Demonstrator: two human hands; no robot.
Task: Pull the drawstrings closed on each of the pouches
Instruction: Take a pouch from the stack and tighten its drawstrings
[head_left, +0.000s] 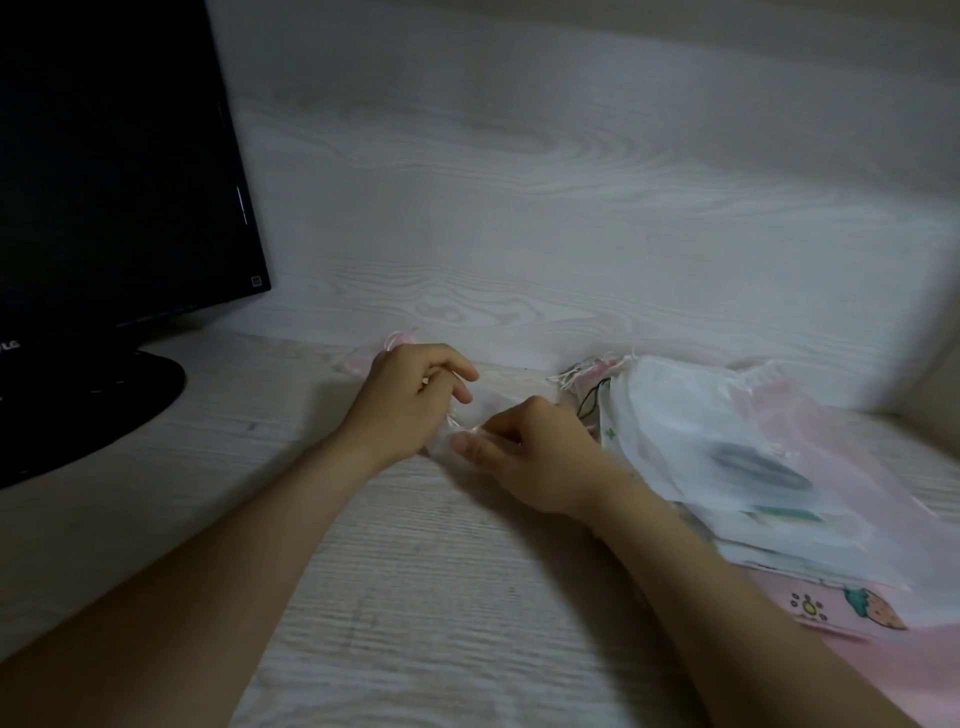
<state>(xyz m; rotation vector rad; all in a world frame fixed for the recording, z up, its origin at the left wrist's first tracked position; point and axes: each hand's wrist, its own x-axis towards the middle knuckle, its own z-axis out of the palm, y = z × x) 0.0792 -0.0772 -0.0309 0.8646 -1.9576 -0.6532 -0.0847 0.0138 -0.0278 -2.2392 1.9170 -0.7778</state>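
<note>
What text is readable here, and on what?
"LG": lower bezel of the black monitor, at the frame's left edge.
Small sticker on that bezel's right corner: too small to read.
The piled pouches: printed pictures only, no readable words.

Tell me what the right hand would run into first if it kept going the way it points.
The left hand, most likely: the right hand points left at it, with only the small pouch they both hold between them. Depth is unclear.
</note>
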